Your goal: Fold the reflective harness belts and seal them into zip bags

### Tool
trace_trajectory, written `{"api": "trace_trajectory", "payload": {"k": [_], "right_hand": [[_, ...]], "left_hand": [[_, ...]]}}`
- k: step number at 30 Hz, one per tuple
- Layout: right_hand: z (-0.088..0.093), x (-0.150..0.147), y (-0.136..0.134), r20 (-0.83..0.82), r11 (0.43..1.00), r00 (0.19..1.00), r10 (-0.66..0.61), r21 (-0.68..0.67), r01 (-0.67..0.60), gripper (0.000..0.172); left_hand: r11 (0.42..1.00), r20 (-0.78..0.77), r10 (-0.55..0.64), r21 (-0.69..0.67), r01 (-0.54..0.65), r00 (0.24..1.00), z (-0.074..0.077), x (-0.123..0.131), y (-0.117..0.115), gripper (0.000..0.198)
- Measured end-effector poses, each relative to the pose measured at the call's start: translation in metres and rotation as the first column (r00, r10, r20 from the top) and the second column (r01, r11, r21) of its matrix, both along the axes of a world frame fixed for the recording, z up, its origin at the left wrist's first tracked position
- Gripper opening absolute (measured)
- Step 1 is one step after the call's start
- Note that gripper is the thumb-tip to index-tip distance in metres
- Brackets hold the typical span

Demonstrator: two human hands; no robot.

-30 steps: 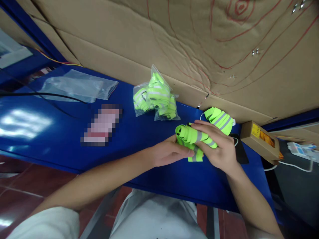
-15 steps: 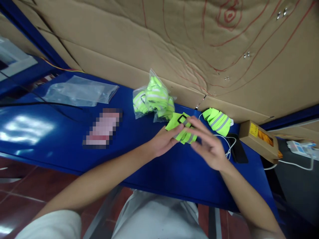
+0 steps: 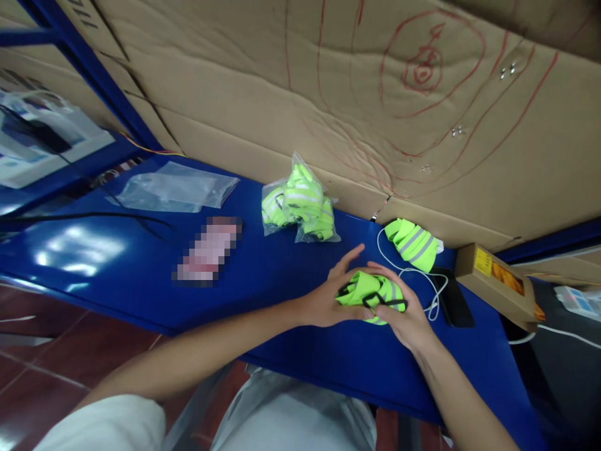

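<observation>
Both hands hold one folded bundle of neon-yellow strap [image 3: 369, 288] with grey stripes and black buckle parts, above the front of the blue table [image 3: 286, 275]. My left hand [image 3: 326, 302] grips its left side, thumb across the lower front and a finger raised behind it. On the right side, my right hand [image 3: 409, 316] is wrapped round the bundle with its thumb on the front. Behind the hands, at the back edge, lie several plastic-bagged neon bundles [image 3: 303, 197]. Another striped neon bundle [image 3: 413, 243], without a bag, rests behind my right hand.
A black phone [image 3: 455, 300] and white cable [image 3: 434, 294] lie right of the hands, beside an open cardboard box [image 3: 498, 285]. Flat clear bags [image 3: 176, 188] and a pixelated pink item [image 3: 209, 250] are on the left. A cardboard wall [image 3: 244, 100] stands behind.
The held bundle has moved down and to the right in view and looks more compact. My right hand has closed round its right side. The camera view has shifted slightly.
</observation>
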State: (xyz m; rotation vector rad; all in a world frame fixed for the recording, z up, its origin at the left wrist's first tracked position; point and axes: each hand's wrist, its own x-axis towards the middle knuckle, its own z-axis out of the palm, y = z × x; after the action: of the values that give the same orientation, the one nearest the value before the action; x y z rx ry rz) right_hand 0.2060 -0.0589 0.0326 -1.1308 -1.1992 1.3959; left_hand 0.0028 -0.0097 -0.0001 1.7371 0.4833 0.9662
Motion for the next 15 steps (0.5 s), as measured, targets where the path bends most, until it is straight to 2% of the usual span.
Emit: {"api": "trace_trajectory", "payload": {"k": [3,6,8,9,10,11,12,13,14,15], "right_hand": [[-0.008,0.001,0.003,-0.004,0.994,0.997,-0.079,-0.071,0.078,0.059],[-0.009,-0.007,0.008,-0.128,0.955,0.969,-0.211,-0.241,0.176,0.052],[-0.006,-0.010,0.009,-0.173,0.924,0.943,-0.286,-0.309,0.223,0.053],[-0.003,-0.010,0.009,-0.186,0.914,0.931,-0.313,-0.326,0.242,0.054],[-0.001,-0.008,0.008,-0.195,0.905,0.920,-0.341,-0.332,0.265,0.056],[0.002,-0.005,0.008,-0.202,0.897,0.907,-0.370,-0.332,0.292,0.058],[0.004,-0.002,0.008,-0.208,0.890,0.894,-0.396,-0.326,0.319,0.059],[0.005,0.000,0.008,-0.213,0.887,0.885,-0.414,-0.314,0.340,0.059],[0.006,0.002,0.008,-0.217,0.885,0.878,-0.427,-0.301,0.355,0.060],[0.006,0.003,0.009,-0.217,0.886,0.877,-0.428,-0.292,0.360,0.060]], "left_hand": [[0.999,0.023,0.025,-0.025,-0.025,0.999,-0.008,0.009,-0.006,0.091],[0.995,0.018,0.073,-0.076,-0.071,0.997,0.000,0.010,0.000,0.112],[0.997,0.038,0.064,-0.045,-0.062,0.997,0.014,-0.004,0.019,0.105],[0.996,0.052,0.093,0.000,-0.093,0.994,0.023,-0.017,0.033,0.091],[0.981,0.075,0.188,0.044,-0.191,0.979,0.032,-0.034,0.048,0.074],[0.933,0.077,0.342,0.095,-0.348,0.937,0.040,-0.055,0.065,0.062],[0.832,0.047,0.526,0.179,-0.525,0.849,0.046,-0.078,0.082,0.054],[0.668,-0.011,0.720,0.284,-0.688,0.694,0.051,-0.103,0.098,0.047],[0.508,-0.103,0.853,0.386,-0.770,0.511,0.054,-0.127,0.112,0.041],[0.407,-0.241,0.913,0.471,-0.783,0.329,0.055,-0.149,0.123,0.037]]}}
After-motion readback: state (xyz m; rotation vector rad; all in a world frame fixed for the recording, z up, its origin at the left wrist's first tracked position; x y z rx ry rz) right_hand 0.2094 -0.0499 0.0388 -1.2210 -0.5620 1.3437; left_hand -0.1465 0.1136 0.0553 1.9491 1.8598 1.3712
